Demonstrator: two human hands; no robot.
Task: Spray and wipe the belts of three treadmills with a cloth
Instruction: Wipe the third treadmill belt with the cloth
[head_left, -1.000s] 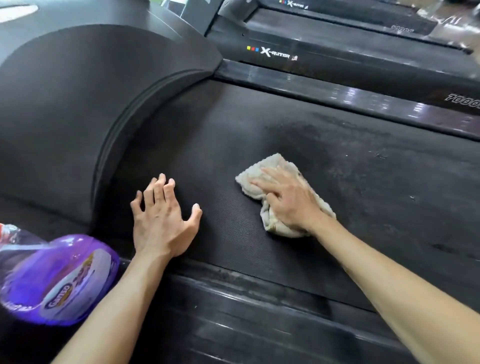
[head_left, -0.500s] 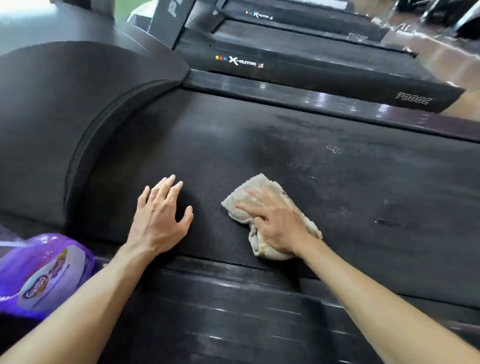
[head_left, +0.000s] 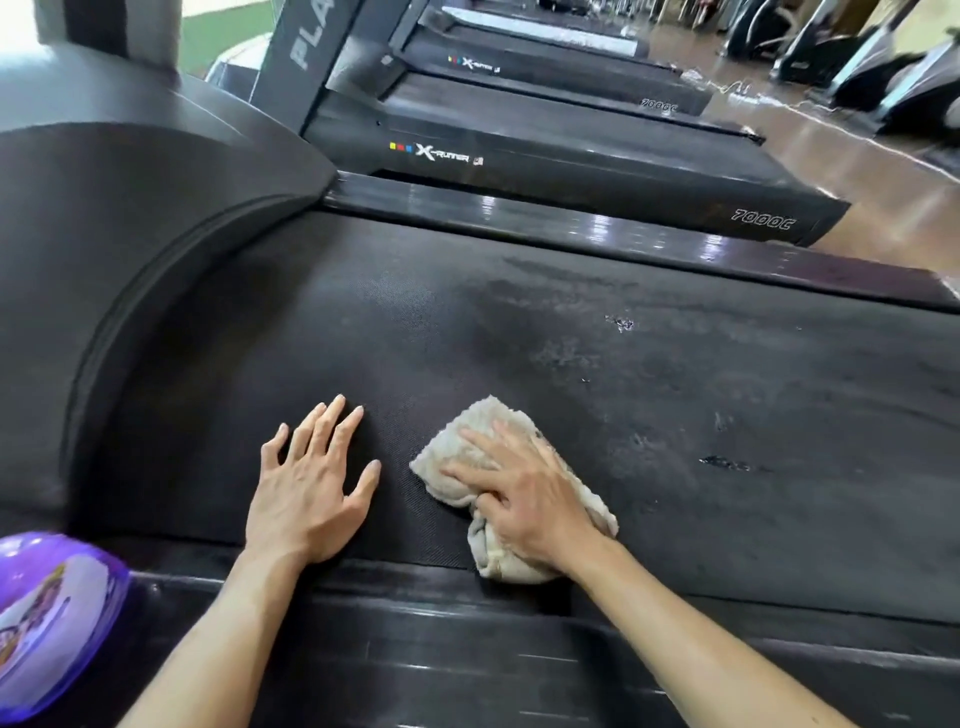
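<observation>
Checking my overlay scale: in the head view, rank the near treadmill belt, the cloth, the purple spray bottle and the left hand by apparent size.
1. Treadmill belt, by far the largest.
2. Purple spray bottle, though cut off by the frame edge and nearest the camera, so unsure.
3. Cloth and left hand look about alike; the right hand covers part of the cloth.

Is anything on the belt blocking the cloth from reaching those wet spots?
Nothing visible does. The right hand presses the cloth on the belt, and only bare belt lies between it and the wet spots.
</observation>
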